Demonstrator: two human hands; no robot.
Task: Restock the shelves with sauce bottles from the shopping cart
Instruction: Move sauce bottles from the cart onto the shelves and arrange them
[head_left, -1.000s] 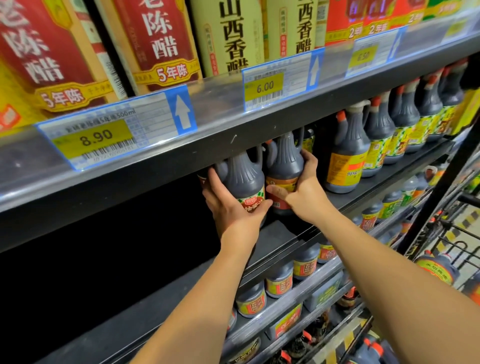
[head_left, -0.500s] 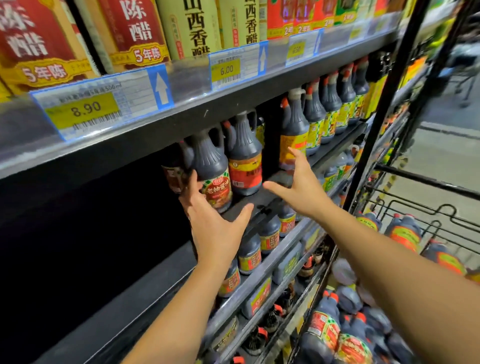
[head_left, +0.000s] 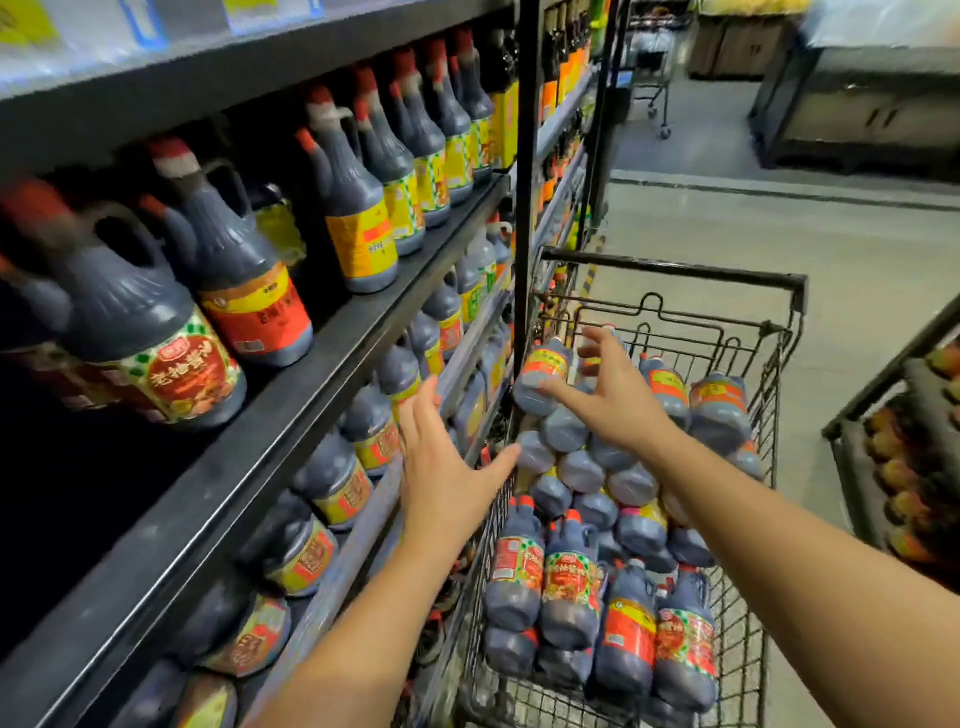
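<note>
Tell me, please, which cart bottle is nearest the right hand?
The red-labelled bottle beside the shelf, at the thumb of the right hand; the rest lie farther.

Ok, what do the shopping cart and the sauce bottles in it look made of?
Shopping cart: dark coated metal wire, likely steel; thin welded grid walls, matte finish. Sauce bottles: probably plastic, smooth with a dull sheen; moulded shape, dark liquid showing through, printed paper or film labels, red caps.

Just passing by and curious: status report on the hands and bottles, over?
Left hand open, empty, beside the shelf. Right hand open, fingers spread above bottles in the cart, none gripped. Path clear.
</note>
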